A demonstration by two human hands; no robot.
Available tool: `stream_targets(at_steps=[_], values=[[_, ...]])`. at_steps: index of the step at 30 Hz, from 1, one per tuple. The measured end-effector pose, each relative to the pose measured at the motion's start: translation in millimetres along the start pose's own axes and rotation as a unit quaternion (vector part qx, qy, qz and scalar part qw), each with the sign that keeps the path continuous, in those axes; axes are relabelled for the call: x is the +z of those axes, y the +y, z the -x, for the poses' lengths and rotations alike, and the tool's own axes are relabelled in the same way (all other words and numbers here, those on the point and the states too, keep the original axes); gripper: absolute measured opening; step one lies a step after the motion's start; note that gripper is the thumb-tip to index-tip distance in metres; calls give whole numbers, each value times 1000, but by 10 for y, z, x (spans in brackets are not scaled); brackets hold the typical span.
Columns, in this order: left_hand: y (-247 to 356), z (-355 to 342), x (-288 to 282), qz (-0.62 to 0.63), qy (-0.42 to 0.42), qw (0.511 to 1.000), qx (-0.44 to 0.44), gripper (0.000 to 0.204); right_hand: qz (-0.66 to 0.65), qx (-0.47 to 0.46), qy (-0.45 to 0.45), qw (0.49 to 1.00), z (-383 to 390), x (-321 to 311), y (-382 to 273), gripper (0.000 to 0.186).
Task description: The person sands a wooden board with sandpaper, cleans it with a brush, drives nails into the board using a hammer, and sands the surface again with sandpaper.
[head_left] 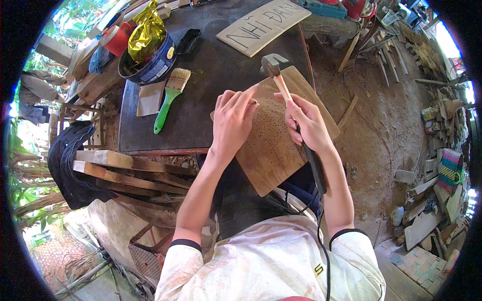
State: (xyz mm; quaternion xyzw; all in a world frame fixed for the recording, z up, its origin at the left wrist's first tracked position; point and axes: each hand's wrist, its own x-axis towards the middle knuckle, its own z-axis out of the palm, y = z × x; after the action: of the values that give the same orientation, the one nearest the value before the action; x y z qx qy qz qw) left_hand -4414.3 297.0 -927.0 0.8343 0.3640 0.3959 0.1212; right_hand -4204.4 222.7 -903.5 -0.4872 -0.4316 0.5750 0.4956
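My right hand (305, 120) is closed round the handle of a claw hammer (315, 168). Its metal head points away from me, above the far edge of a brown wooden board (273, 163). Rows of small dark holes or dots cover the middle of the board, which lies tilted across my lap and against the table edge. Over the board's left side is my left hand (233, 118), with its fingers bent and thumb and fingertips drawn together. Whatever they pinch is too small to name.
On the dark table (196, 125) lie a green-handled paintbrush (169, 100), a blue tub (153, 67) holding gold foil, and a lettered wooden plaque (263, 25). Stacked timber (125, 170) with a dark cloth (73, 163) stands at left. Scrap wood (427, 228) is piled at right.
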Motion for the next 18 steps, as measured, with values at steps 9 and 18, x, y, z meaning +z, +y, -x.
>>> stream_targets(at_steps=[9, 18], values=[[-27, 35, 24, 26, 34, 998, -37, 53, 1, 6, -2, 1000, -3, 6, -13, 45], [-35, 57, 32, 29, 46, 997, -53, 50, -5, -1, 0, 1000, -8, 6, 9, 45]])
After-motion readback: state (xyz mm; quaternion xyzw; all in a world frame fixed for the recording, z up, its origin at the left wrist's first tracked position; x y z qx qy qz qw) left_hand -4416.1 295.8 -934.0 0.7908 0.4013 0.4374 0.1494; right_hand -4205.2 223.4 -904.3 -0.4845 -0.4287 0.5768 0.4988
